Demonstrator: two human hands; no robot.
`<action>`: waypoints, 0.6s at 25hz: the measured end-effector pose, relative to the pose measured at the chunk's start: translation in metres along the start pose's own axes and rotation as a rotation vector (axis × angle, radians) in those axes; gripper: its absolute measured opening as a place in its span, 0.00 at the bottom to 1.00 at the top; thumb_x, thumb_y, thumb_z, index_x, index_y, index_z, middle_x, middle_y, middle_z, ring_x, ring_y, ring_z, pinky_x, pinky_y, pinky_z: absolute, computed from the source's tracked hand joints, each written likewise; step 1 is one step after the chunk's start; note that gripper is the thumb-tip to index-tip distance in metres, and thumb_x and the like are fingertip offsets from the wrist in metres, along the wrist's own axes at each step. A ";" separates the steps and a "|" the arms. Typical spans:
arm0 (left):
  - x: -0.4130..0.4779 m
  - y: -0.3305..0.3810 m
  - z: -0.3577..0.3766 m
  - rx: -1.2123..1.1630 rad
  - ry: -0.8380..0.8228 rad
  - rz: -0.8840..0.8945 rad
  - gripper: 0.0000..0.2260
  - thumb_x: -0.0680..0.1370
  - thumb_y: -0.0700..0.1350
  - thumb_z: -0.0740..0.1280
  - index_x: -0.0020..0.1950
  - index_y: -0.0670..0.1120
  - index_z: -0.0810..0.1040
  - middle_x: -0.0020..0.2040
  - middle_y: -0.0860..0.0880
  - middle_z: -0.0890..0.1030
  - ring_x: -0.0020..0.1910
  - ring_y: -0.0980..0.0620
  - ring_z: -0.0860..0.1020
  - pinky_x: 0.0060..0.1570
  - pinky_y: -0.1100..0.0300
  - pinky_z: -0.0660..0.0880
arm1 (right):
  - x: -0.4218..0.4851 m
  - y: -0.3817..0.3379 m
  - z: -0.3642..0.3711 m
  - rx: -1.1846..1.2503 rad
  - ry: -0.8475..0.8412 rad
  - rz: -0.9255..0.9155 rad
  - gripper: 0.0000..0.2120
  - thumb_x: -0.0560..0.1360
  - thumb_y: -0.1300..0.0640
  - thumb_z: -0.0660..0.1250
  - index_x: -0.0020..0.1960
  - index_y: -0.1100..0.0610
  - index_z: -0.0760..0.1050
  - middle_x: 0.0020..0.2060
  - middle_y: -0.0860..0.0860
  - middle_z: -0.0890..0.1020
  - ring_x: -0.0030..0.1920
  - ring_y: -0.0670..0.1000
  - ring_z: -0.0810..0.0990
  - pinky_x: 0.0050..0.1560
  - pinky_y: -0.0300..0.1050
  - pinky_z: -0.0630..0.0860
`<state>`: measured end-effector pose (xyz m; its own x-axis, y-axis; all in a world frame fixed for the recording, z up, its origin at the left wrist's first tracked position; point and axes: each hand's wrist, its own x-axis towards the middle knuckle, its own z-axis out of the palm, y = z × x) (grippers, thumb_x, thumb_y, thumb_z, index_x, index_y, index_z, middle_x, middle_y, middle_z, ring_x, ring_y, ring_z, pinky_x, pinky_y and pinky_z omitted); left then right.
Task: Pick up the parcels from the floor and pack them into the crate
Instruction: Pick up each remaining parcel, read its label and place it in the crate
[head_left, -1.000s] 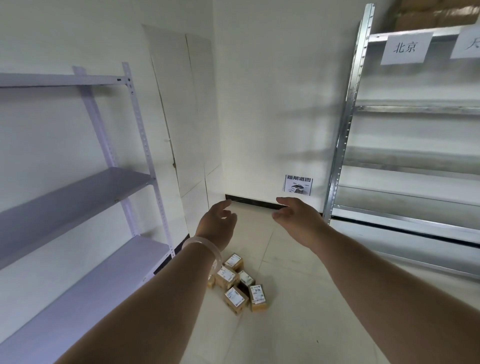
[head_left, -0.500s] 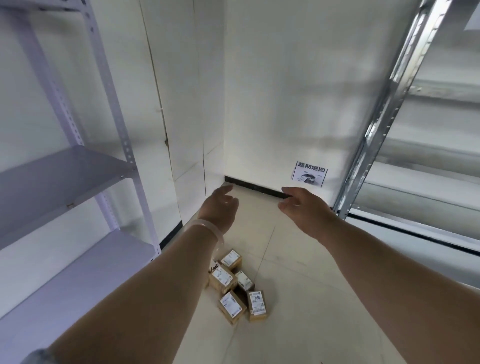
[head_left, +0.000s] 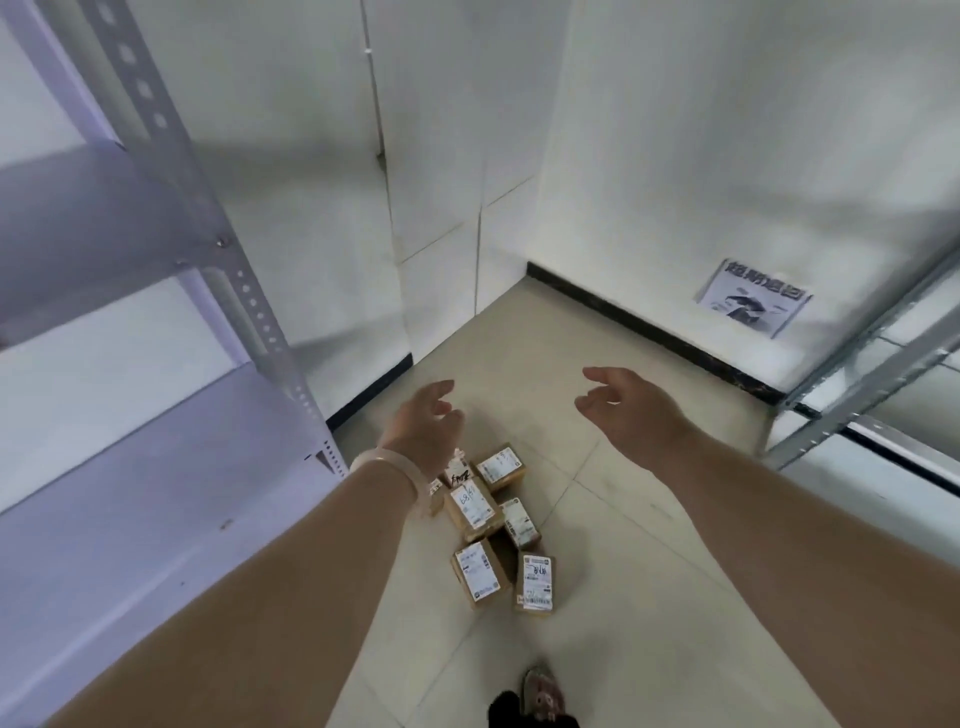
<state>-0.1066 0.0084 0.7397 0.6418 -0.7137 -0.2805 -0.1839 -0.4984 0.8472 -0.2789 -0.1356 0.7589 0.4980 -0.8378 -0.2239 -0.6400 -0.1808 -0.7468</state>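
Where tiled floor (head_left: 623, 597) meets white wall (head_left: 727, 156), parcels (head_left: 493, 525) clustered.

A cluster of small brown cardboard parcels (head_left: 491, 525) lies on the tiled floor (head_left: 623, 597), near the foot of the purple shelving unit (head_left: 156, 467). Each carries a white shipping label (one with handwritten digits). They sit touching, tilted at various angles; the two farthest from the shelving's foot lie side by side.
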 end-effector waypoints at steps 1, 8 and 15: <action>0.018 -0.007 0.010 -0.001 0.020 -0.043 0.18 0.80 0.44 0.60 0.71 0.52 0.68 0.62 0.50 0.76 0.43 0.56 0.78 0.32 0.71 0.73 | 0.027 0.010 0.007 -0.007 -0.051 0.006 0.20 0.75 0.51 0.68 0.67 0.49 0.72 0.56 0.51 0.79 0.54 0.49 0.76 0.48 0.39 0.68; 0.118 -0.112 0.072 0.041 0.076 -0.295 0.18 0.80 0.44 0.61 0.70 0.52 0.69 0.56 0.51 0.78 0.44 0.56 0.74 0.33 0.71 0.67 | 0.171 0.095 0.075 -0.146 -0.256 0.081 0.20 0.76 0.50 0.67 0.66 0.45 0.71 0.57 0.46 0.79 0.54 0.48 0.76 0.49 0.41 0.69; 0.197 -0.291 0.164 0.034 -0.007 -0.478 0.19 0.79 0.44 0.63 0.70 0.54 0.69 0.60 0.51 0.76 0.51 0.54 0.75 0.53 0.59 0.74 | 0.238 0.249 0.210 -0.212 -0.388 0.264 0.20 0.77 0.52 0.65 0.68 0.46 0.70 0.60 0.46 0.78 0.54 0.48 0.76 0.44 0.39 0.70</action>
<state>-0.0488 -0.0676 0.3638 0.6550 -0.4038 -0.6387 0.1064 -0.7876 0.6070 -0.1967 -0.2716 0.3881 0.4586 -0.6230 -0.6337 -0.8575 -0.1231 -0.4996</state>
